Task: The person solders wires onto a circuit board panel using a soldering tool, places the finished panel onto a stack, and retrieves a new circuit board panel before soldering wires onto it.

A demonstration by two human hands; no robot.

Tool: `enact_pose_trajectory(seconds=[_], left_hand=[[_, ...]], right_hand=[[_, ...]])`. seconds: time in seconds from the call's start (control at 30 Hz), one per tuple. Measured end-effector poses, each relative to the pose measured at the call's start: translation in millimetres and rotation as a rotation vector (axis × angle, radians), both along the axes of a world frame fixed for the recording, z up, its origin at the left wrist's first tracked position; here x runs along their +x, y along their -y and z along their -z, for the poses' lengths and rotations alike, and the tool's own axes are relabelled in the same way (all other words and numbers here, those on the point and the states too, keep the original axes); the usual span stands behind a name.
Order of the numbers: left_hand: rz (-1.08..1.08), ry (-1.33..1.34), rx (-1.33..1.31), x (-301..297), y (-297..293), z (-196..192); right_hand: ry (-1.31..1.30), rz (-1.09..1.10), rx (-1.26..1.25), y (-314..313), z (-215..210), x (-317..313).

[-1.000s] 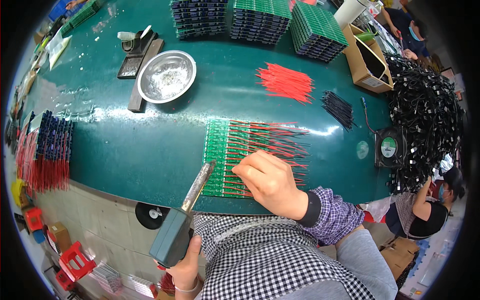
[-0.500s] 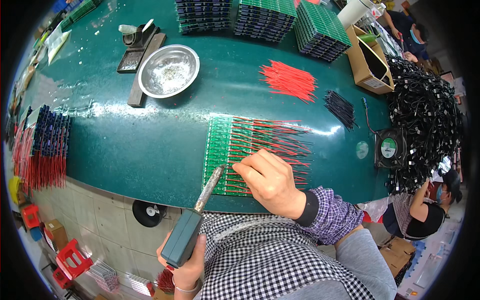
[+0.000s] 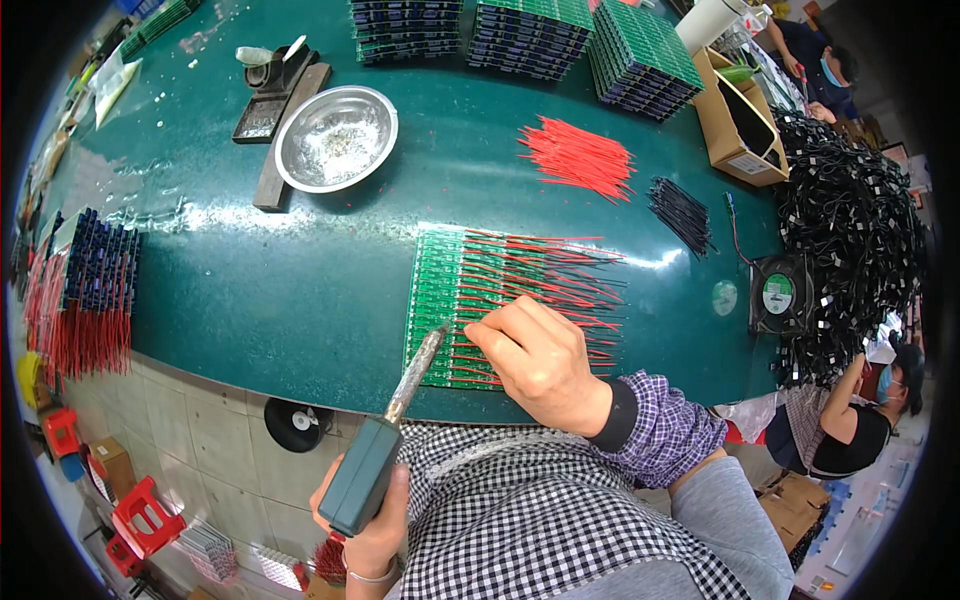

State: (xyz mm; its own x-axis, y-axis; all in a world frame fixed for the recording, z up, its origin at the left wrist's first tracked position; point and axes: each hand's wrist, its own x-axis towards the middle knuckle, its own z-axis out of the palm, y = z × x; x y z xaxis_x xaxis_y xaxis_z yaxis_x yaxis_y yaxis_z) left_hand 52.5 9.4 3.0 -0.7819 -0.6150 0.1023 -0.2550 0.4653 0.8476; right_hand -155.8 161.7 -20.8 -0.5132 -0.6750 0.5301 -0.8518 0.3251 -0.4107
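Observation:
My left hand (image 3: 378, 535) is wrapped round the dark green handle of a soldering iron (image 3: 362, 475). Its metal tip reaches up onto a green circuit board panel (image 3: 428, 285) near the table's front edge. Many red and black wires (image 3: 560, 262) stick out from the panel to the right. Just right of the iron's tip, my right hand (image 3: 545, 365) pinches a thin wire at the board, with thumb and forefinger pressed together. Its fingers cover most of that wire, and the palm hides several others below.
A metal bowl (image 3: 337, 140) leans by a soldering iron stand (image 3: 265, 95). Loose red wires (image 3: 577, 160) and black wires (image 3: 680, 217) lie beyond my right hand. Board stacks (image 3: 535, 40) stand at the back; a small fan (image 3: 782, 296) and heaped black cables (image 3: 850, 230) are right. Wired boards (image 3: 100, 270) sit left.
The iron's tip has shifted slightly up the board. The panel appears a touch farther from me. My right hand keeps its pinch in nearly the same place.

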Motion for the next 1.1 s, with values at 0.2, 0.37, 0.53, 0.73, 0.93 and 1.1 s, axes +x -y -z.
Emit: enact_pose_trajectory(seconds=[0.2, 0.37, 0.53, 0.73, 0.93, 1.1], left_hand=[[-0.148, -0.013, 0.16, 11, -4, 7], [-0.216, 0.034, 0.161, 14, -7, 6], [-0.219, 0.026, 0.216, 10, -7, -1], [-0.139, 0.013, 0.096, 10, -3, -6], [-0.069, -0.021, 0.053, 7, -3, -5], [-0.058, -0.03, 0.062, 6, -4, -3]], right_hand=[[-0.004, 0.001, -0.001, 0, 0, 0], [-0.009, 0.006, 0.003, 0, 0, 1], [-0.033, 0.023, -0.021, 2, -1, 2], [-0.026, -0.012, -0.019, 1, -3, 8], [-0.022, -0.009, 0.003, 0, 0, 8], [-0.029, -0.011, 0.008, 1, 0, 8]])
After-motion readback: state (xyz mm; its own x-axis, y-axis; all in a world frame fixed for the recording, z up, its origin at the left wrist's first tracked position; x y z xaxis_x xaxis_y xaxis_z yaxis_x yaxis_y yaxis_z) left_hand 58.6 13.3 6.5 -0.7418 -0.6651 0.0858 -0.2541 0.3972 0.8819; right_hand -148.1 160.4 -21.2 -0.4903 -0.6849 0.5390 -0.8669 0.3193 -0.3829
